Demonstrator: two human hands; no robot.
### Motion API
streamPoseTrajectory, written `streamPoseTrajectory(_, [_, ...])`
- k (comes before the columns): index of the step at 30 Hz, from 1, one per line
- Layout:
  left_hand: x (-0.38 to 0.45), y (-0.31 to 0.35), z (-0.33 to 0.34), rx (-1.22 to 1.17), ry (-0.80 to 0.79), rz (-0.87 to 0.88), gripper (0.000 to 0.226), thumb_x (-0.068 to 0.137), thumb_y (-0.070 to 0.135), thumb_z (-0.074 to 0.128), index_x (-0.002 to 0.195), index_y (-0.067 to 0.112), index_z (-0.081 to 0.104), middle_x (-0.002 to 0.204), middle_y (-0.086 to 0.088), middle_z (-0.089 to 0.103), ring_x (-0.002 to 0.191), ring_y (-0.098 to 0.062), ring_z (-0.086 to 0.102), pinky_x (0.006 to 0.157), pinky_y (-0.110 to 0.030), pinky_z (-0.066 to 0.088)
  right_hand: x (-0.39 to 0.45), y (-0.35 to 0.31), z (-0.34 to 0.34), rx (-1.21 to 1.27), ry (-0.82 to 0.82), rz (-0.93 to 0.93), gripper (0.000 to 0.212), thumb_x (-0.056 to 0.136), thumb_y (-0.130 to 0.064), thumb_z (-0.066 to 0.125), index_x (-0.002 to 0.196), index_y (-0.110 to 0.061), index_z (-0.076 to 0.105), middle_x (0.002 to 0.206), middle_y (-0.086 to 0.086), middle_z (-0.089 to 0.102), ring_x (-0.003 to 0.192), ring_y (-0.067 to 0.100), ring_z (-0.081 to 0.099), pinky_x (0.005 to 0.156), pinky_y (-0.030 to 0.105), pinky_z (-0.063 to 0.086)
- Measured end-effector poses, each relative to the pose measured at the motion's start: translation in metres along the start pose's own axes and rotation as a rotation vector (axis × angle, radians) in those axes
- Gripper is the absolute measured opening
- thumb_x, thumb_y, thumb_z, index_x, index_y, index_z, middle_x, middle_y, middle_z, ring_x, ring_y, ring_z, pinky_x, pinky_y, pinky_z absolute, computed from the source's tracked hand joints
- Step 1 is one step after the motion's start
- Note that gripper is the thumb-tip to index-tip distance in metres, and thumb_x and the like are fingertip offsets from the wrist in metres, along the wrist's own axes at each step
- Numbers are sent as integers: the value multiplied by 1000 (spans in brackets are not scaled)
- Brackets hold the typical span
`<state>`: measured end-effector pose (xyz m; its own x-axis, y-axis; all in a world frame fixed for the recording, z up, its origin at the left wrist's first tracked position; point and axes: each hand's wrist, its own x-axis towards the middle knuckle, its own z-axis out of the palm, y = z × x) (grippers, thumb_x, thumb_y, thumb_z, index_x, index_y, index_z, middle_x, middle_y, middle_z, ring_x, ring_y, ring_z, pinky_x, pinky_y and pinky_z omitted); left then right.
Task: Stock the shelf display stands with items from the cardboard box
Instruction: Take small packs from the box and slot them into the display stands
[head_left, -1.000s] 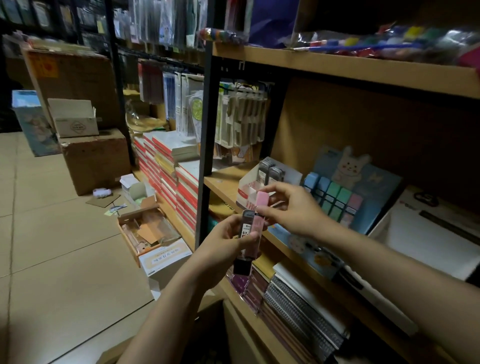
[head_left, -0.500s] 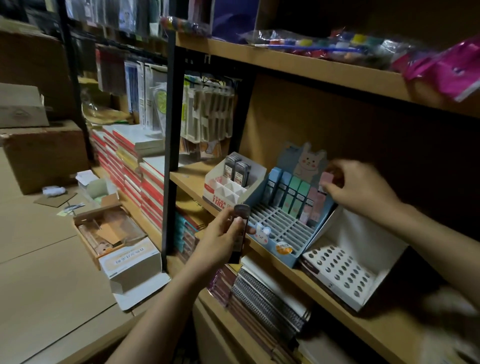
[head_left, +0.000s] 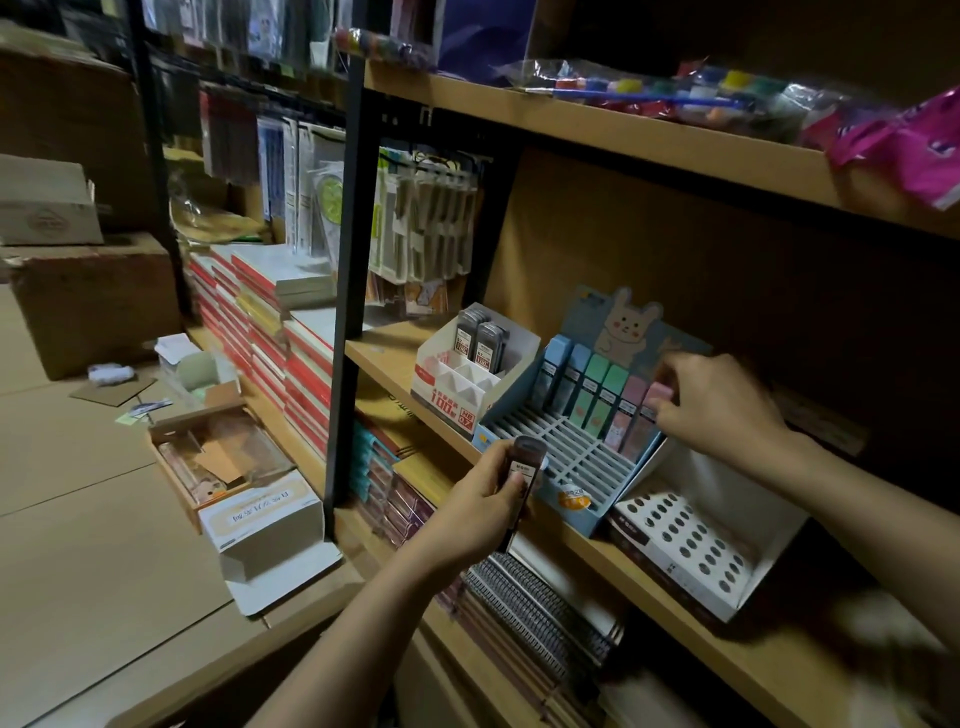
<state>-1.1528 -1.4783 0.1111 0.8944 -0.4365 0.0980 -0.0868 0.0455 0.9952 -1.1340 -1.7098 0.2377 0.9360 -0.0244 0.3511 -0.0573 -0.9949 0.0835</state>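
Observation:
A blue display stand (head_left: 563, 457) with a rabbit picture and a slotted grid sits on the middle shelf. Its back row holds blue, green and pink lead cases. My right hand (head_left: 722, 405) pinches a pink case (head_left: 655, 410) standing at the right end of that row. My left hand (head_left: 480, 512) holds a dark lead case (head_left: 522, 475) upright in front of the stand's lower edge. A white and red stand (head_left: 454, 387) to the left carries two dark cases (head_left: 480, 340) at its back. An open cardboard box (head_left: 218, 462) lies on the floor at left.
A white stand with round holes (head_left: 685, 540) sits right of the blue one. Spiral notebooks (head_left: 530, 597) fill the shelf below. Red book stacks (head_left: 270, 343) and hanging packets (head_left: 426, 223) are left of the black post (head_left: 345, 291). Large cartons (head_left: 88, 296) stand on the floor.
My right hand carried the pink case from my left hand to the right end of the blue stand's back row. My left hand kept the dark case. The view shifted right.

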Motion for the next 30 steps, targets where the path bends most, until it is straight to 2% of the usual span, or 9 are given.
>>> streamPoseTrajectory(5, [2,0,0,35,4,-28,24,104,22,40,117,38,52,92,-1,62,80,-13,60,70,-30,49,2,3,5,-67,10,16,14,86,-26,68,95,-17,64,82,4,67,76,24,67,67,40,59])
streamPoseTrajectory(9, [1,1,-2,40,-6,-42,24,104,22,39,120,35,51,103,-13,65,87,-19,63,79,-36,52,3,0,7,-189,60,-31,16,87,-25,69,101,-17,68,90,5,67,80,24,66,64,34,57])
streamPoseTrajectory(12, [1,0,-1,5,-11,-44,24,104,21,39,120,34,51,99,-11,65,85,-16,63,78,-34,51,1,-1,10,-272,91,-51,11,91,-24,64,98,-17,68,88,5,67,81,24,66,64,34,56])
streamPoseTrajectory(17, [1,7,-5,-208,2,-32,27,103,13,40,121,28,54,101,-5,69,83,-14,67,73,-23,56,-4,-6,13,-354,112,-63,24,96,-33,55,95,-18,74,88,3,64,72,17,58,52,23,38])
streamPoseTrajectory(20, [-2,15,-11,-357,29,-12,24,102,10,41,123,16,52,100,-7,73,83,-17,70,70,-22,55,-8,-10,8,-312,91,-34,22,94,-32,57,103,-17,71,98,4,55,81,17,54,61,28,47])
streamPoseTrajectory(23, [-4,20,-16,-368,61,25,19,101,11,43,118,7,50,101,-10,73,85,-19,72,73,-26,57,-16,-29,6,12,140,-134,32,95,-29,57,124,-17,62,110,0,54,84,7,54,70,17,43])
streamPoseTrajectory(25, [-7,22,-19,-326,96,43,17,100,13,46,114,9,54,102,-10,73,88,-20,72,75,-28,58,-23,-55,3,387,20,-184,33,92,-37,60,123,-26,62,103,-14,56,80,-3,54,67,9,40])
streamPoseTrajectory(27, [-9,23,-22,-267,116,57,17,99,15,49,113,14,59,101,-5,72,91,-20,72,75,-28,59,-27,-79,3,596,-117,-201,32,87,-43,66,118,-36,62,95,-21,62,82,-5,59,67,13,46])
streamPoseTrajectory(30, [-11,26,-27,-208,126,92,19,99,18,50,115,17,61,100,0,72,92,-18,72,71,-22,56,-23,-101,6,701,-166,-193,27,84,-32,74,110,-30,67,91,-13,69,82,0,65,75,24,57])
